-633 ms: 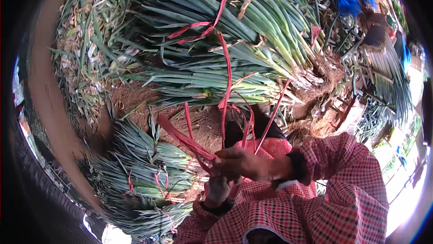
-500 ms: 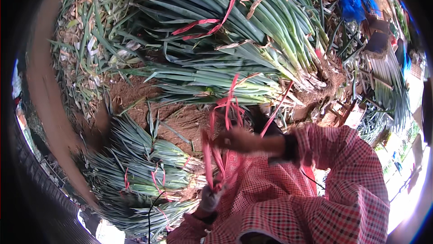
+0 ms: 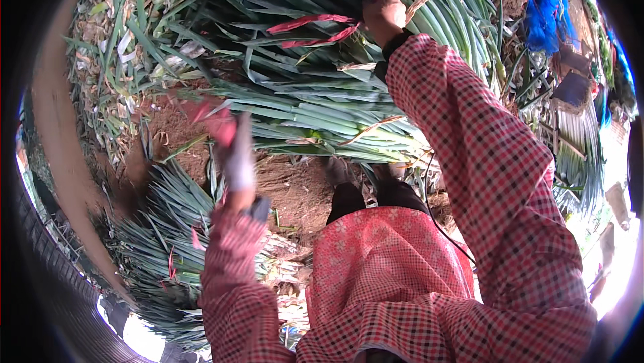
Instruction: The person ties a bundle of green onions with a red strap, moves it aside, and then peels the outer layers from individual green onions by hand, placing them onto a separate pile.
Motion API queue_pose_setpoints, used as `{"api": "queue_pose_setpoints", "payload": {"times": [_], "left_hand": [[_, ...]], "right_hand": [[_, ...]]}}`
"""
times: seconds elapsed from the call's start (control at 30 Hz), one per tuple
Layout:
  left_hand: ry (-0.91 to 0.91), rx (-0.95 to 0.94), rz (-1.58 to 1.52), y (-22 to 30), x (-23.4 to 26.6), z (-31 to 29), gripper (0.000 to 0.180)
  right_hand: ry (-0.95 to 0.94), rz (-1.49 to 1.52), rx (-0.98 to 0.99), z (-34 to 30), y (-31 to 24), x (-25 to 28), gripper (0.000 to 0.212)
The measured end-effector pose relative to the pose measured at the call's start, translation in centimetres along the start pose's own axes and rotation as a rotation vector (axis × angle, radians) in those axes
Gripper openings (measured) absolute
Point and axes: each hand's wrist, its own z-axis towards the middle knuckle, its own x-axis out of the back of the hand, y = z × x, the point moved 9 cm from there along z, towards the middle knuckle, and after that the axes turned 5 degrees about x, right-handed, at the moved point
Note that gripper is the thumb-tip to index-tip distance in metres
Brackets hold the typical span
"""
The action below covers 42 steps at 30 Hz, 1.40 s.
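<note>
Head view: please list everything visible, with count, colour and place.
Leafy plant pile: one, green, upper centre
Smaller leafy bundles: several, green, lower left
Leaf litter: one heap, green and pale, upper left
Flat plastic ribbon: several ends, red, on pile
Loose plastic strips: count blurred, red, centre-left
Crumpled material: one mass, blue, upper right
Bare soil: one patch, brown, centre
Flowered cloth apron: one, pink-red, lower centre
Legs: two, dark, centre
Checked sleeves: two, red-black, both sides
Left hand: one, blurred, at strips
Right hand: one, on ribbon
</note>
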Motion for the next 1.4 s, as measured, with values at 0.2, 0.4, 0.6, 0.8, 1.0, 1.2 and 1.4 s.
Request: {"api": "queue_pose_setpoints", "payload": {"times": [0.2, 0.4, 0.6, 0.8, 1.0, 1.2, 1.4], "left_hand": [[0.006, -0.182, 0.333, 1.4, -19.7, 6.4, 0.033], [-0.269, -0.482, 0.586, 2.5, -26.1, 5.5, 0.024], [-0.366, -0.479, 0.811, 2.9, -27.0, 3.2, 0.021], [-0.078, -0.528, 0.723, 3.2, -25.4, 2.4, 0.021], [0.417, 0.008, -0.406, -7.3, -12.2, -0.1, 0.026], [0.053, 0.654, -0.801, -9.5, -20.2, -6.0, 0.025], [-0.128, 0.925, -1.132, -6.4, -29.2, -6.8, 0.018]], "right_hand": [[-0.305, 1.369, -0.156, -4.5, -1.7, -2.0, 0.002], [-0.559, 1.523, -0.261, -4.7, 0.1, -1.7, 0.011], [-0.346, 0.888, -0.054, -1.1, 1.0, -1.5, 0.011], [-0.35, -0.594, 0.499, 1.0, -2.2, -3.9, 0.021], [-0.001, 0.004, 0.493, -1.3, -2.8, 5.6, 0.018], [-0.257, -0.194, 1.638, -13.2, -10.0, 1.0, 0.019], [-0.635, 0.679, 0.534, -5.1, -7.7, -0.1, 0.011]]}}
